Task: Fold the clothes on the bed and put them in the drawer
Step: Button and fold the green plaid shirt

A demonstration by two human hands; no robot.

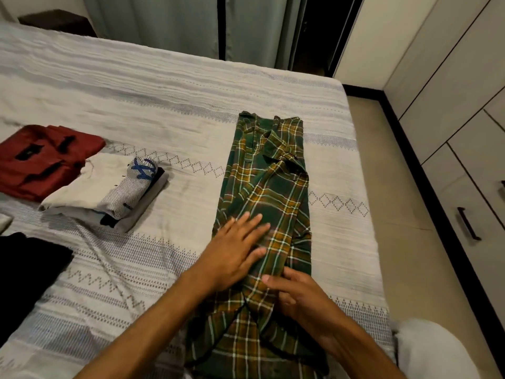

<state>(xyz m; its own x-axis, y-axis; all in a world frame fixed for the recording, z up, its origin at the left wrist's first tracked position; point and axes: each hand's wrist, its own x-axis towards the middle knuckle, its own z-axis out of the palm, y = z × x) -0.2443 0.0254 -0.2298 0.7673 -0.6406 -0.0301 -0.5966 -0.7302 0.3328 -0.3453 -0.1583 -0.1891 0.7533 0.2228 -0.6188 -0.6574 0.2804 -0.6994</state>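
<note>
Two hands worked a green plaid shirt (269, 203) lying lengthwise (sides folded in) on the bed (164, 86). Left hand (235, 251) pressed flat on it, fingers straight; right hand (296, 295) pinched its cloth with curled fingers. Folded clothes (106, 187) lay well apart to the left.

Green-and-yellow plaid flannel shirt (269, 203), folded into a long narrow strip, flat on the white woven bedspread (169, 86), collar at the far end. Folded stack of garments (109, 192) lies left.
</note>
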